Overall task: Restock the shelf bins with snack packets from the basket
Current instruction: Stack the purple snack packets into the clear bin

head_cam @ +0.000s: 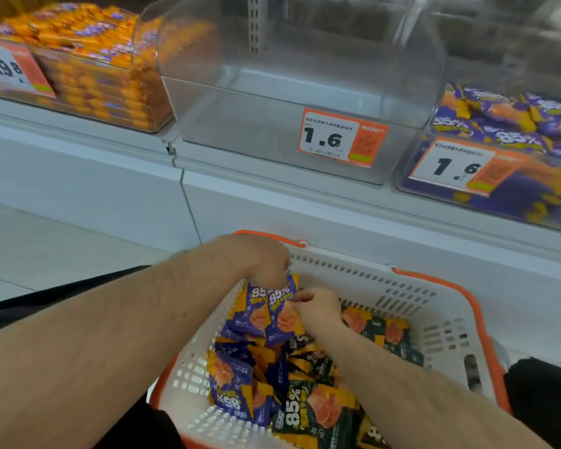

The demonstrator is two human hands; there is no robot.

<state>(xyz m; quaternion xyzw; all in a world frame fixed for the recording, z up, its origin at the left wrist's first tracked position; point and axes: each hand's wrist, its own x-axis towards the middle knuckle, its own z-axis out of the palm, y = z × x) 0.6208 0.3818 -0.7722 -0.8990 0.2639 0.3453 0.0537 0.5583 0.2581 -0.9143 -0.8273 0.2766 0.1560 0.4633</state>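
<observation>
Along the white shelf [272, 202] stand three clear bins, tilted forward so shoppers can reach in. From the biggest view down: the middle bin [240, 124], marked 1.6, holds nothing and looks like the one to fill; the left bin [94, 102] is packed with orange packets; the right bin [548, 205] carries purple packets under another 1.6 tag. Below them, a white basket with orange rim [450, 319] sits between the person's knees, close under the shelf, probably to keep the carry short. Loose packets lie in it in two colours, purple and black-green; too many overlap for a sure count. The left hand [263, 264] grips the tops of two purple snack packets [272, 312], hanging upright over the basket. The right hand [318, 307] pinches the edge of the nearer one, seemingly squaring the bunch before lifting it. Purple matches the right bin's stock, so sorting by colour seems the point.
</observation>
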